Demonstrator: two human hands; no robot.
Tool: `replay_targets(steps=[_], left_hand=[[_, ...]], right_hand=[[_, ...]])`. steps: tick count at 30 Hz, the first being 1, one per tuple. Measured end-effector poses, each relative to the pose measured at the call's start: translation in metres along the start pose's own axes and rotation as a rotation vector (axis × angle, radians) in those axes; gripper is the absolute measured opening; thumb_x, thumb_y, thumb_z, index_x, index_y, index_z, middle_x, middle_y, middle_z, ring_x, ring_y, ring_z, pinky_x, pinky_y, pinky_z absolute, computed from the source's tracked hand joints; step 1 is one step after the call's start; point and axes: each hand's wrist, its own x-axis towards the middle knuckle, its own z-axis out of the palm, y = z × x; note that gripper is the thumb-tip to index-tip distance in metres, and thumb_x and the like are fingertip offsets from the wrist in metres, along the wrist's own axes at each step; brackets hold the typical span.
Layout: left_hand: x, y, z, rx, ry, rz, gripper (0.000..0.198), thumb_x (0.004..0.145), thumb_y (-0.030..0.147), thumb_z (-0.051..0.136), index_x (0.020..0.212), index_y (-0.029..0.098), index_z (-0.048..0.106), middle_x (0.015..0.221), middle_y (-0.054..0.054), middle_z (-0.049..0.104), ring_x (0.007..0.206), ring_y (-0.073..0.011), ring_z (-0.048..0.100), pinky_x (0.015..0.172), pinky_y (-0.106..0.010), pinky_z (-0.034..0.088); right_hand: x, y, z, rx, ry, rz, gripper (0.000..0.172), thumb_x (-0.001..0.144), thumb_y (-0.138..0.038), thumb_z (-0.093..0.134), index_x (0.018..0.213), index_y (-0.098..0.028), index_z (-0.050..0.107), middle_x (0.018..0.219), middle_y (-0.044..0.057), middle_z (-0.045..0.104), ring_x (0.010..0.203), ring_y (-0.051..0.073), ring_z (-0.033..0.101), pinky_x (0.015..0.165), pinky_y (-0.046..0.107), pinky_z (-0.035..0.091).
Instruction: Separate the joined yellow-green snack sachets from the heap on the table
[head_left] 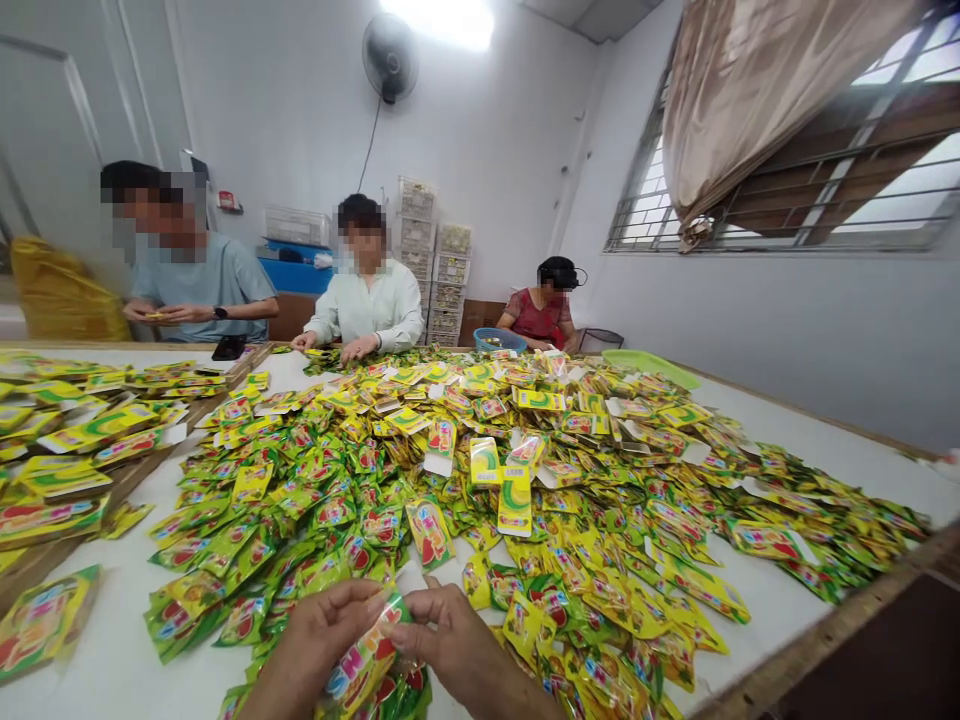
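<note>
Low in the middle of the head view, my left hand (322, 640) and my right hand (450, 630) both grip one small printed candy box (367, 660), yellow and green with large colourful letters. My fingers pinch it near its upper end, where a white flap (409, 577) sticks up. My left palm covers part of the box. Around and under my hands lies a heap of small green and yellow candy packets (315, 520). Just beyond, another printed box (430, 533) rests on the heap, and a yellow box with a green ring (514, 500) lies to its right.
More boxes (105, 430) lie left of a wooden divider (75, 540); one box (49, 620) is at the near left. Three people sit across the white table (112, 660). A blue basket (500, 340) and a green tray (651, 368) stand at the far side.
</note>
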Motion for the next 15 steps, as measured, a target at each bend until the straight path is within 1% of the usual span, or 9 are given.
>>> replay_targets(steps=[1,3,5,6,8,10,13,15], left_hand=[[0.002,0.000,-0.001,0.015,-0.003,-0.001,0.043,0.053,0.049,0.075,0.079,0.015,0.069,0.069,-0.005,0.070,0.067,-0.0221,0.064,0.064,-0.030,0.050],[0.006,-0.002,-0.003,0.087,0.008,0.043,0.048,0.049,0.051,0.076,0.082,0.017,0.070,0.074,-0.005,0.071,0.073,-0.0236,0.064,0.067,-0.030,0.051],[0.010,-0.003,-0.006,0.211,-0.005,0.114,0.047,0.046,0.050,0.078,0.079,0.018,0.071,0.075,-0.005,0.071,0.077,-0.0247,0.063,0.071,-0.029,0.050],[0.010,-0.004,-0.008,0.267,-0.034,0.140,0.045,0.046,0.050,0.077,0.077,0.018,0.071,0.075,-0.005,0.071,0.078,-0.0251,0.062,0.072,-0.029,0.050],[0.009,-0.004,-0.008,0.324,-0.126,0.153,0.041,0.052,0.050,0.074,0.075,0.017,0.072,0.076,-0.005,0.070,0.078,-0.0255,0.061,0.073,-0.031,0.049],[0.005,-0.005,-0.004,0.323,-0.188,0.133,0.037,0.055,0.049,0.072,0.074,0.017,0.071,0.074,-0.004,0.070,0.074,-0.0244,0.061,0.072,-0.031,0.049],[-0.001,-0.006,0.008,0.281,-0.199,0.100,0.033,0.055,0.048,0.073,0.070,0.018,0.071,0.067,-0.003,0.069,0.065,-0.0219,0.060,0.068,-0.030,0.048],[-0.003,-0.005,0.011,0.241,-0.171,0.084,0.034,0.054,0.048,0.073,0.068,0.018,0.070,0.065,-0.002,0.068,0.064,-0.0216,0.060,0.066,-0.030,0.047]], right_hand=[[0.002,0.002,0.001,0.001,0.030,-0.006,0.040,0.070,-0.056,0.062,0.072,-0.018,0.071,0.067,0.001,0.061,0.089,0.024,0.057,0.083,0.037,0.042],[0.004,0.006,0.003,-0.014,0.146,-0.030,0.038,0.072,-0.055,0.060,0.077,-0.018,0.071,0.075,0.002,0.062,0.092,0.023,0.056,0.086,0.035,0.041],[0.004,0.008,0.004,-0.051,0.253,-0.043,0.038,0.074,-0.054,0.058,0.082,-0.019,0.070,0.085,0.003,0.063,0.096,0.022,0.055,0.089,0.034,0.039],[0.003,0.009,0.004,-0.074,0.271,-0.038,0.038,0.075,-0.055,0.056,0.081,-0.019,0.069,0.088,0.003,0.062,0.099,0.022,0.054,0.091,0.034,0.038],[0.001,0.009,0.004,-0.104,0.234,-0.002,0.040,0.077,-0.057,0.053,0.075,-0.020,0.069,0.085,0.004,0.063,0.103,0.023,0.052,0.094,0.035,0.035],[-0.001,0.007,0.005,-0.074,0.191,0.040,0.044,0.079,-0.058,0.048,0.072,-0.019,0.068,0.078,0.004,0.064,0.102,0.023,0.052,0.093,0.035,0.035],[-0.004,0.001,0.005,-0.002,0.176,0.051,0.049,0.081,-0.059,0.043,0.073,-0.018,0.067,0.073,0.004,0.064,0.091,0.021,0.056,0.087,0.033,0.039],[-0.006,-0.003,-0.001,0.010,0.156,0.025,0.047,0.080,-0.058,0.046,0.074,-0.017,0.067,0.075,0.004,0.065,0.084,0.020,0.057,0.081,0.032,0.041]])
